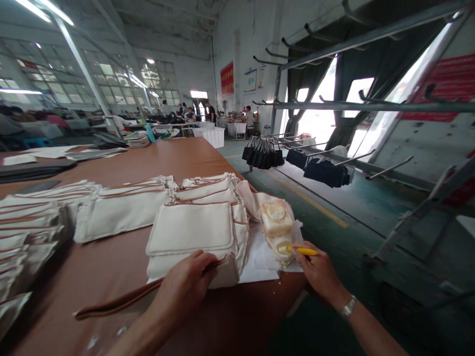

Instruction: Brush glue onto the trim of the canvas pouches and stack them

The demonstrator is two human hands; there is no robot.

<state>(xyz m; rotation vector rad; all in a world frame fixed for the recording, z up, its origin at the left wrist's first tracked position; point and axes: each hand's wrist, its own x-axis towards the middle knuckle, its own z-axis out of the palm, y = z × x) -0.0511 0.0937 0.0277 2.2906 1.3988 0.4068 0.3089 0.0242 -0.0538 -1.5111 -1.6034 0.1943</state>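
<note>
My left hand (191,279) is closed in a pinch on a brown-edged strap (122,300), whose loose end trails to the left across the table. Just behind that hand lies a cream-white bag (193,228) with a flap, on its back. In my right hand (322,271) is a yellow-handled brush (306,251), its tip at the open mouth of a glue-smeared plastic bottle (275,220). The bottle lies on its side on white paper (260,257) by the table's right edge. The brush tip is partly hidden in the glue.
Rows of cream bags (124,210) cover the table (174,153) to the left and behind. A metal rack (356,106) with prongs stands at the right, hung with black bags (262,153) and dark blue pieces (326,172). Other people work far back.
</note>
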